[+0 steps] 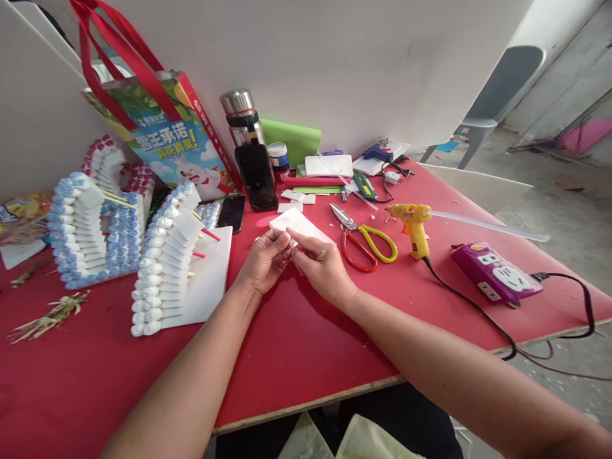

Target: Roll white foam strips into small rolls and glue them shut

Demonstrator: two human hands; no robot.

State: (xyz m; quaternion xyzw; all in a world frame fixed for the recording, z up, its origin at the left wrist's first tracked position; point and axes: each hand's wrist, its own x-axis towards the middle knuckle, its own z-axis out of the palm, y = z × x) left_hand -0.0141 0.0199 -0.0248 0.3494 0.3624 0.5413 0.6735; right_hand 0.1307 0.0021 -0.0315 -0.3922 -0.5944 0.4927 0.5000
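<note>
Red table [296, 357] (scissors [352, 226], glue gun [417, 224])

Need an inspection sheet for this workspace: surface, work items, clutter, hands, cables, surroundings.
Surface: red tabletop, pale front edge showing.
Work items: small white piece, mostly hidden by fingers; white sheet just beyond; scissors and yellow glue gun to the right; white-tipped assembly to the left.
Clutter: tote bag, flask, dry stalks.
Hands: left hand and right hand meet, pinching the piece.
Cables: glue gun's black cable reaches the table edge; purple power strip's cable loops past it.
Surroundings: grey chair, littered floor.
</note>
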